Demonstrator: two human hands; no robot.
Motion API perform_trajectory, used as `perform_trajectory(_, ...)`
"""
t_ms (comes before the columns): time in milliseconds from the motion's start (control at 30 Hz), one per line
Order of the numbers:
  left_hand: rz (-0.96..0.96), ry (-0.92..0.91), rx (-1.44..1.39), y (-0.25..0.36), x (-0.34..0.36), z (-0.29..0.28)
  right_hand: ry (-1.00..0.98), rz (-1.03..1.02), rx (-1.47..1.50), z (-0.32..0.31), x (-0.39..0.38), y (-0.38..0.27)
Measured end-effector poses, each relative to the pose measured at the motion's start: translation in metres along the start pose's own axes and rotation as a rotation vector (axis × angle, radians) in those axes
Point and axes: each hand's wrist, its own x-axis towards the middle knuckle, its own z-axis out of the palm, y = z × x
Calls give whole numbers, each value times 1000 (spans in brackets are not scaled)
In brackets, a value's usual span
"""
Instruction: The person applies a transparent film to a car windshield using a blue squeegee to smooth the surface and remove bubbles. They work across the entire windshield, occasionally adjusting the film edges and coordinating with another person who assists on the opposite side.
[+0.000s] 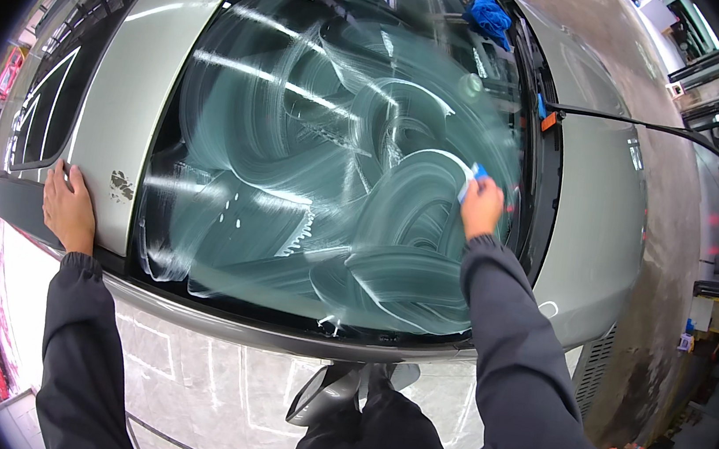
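A car windshield [290, 208] lies before me, smeared with whitish swirls and arcs of some milky paste or liquid. My right hand [481, 207] grips a small blue and white applicator block [477, 172] against the glass, at the end of a bright white curved streak. The hand hides much of the block. Over on the left, my left hand [69, 205] rests flat on the edge of the silver-grey car roof [132, 92], fingers stretched out and holding nothing. A few white drops show on the glass between the two hands.
A crumpled blue cloth [489, 18] lies at the far right of the windshield. A black wiper arm [637, 122] sticks out over the hood [592, 207], near an orange tag [550, 121]. A side mirror [327, 394] juts out close to my legs. Shelving stands along the right.
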Motion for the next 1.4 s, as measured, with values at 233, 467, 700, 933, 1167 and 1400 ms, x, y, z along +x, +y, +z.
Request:
perform_trajectory(233, 42, 4, -13, 0, -1, -4, -32, -386, 242, 30, 30, -120)
perform_trajectory(467, 87, 17, 8, 0, 0, -7, -41, 170, -49, 5, 69, 62)
perform_trajectory(700, 58, -16, -41, 2, -8, -13, -75, -100, -36, 71, 205, -49)
perform_trajectory(933, 31, -37, -41, 12, -9, -23, 14, -736, 363, 144, 181, -388)
perform_trajectory(1167, 55, -60, -72, 13, -8, -29, -13, -573, 57, 162, 297, -256)
perform_trajectory(1400, 64, -33, -103, 17, -9, -31, -117, -2, -141, 86, 275, 7)
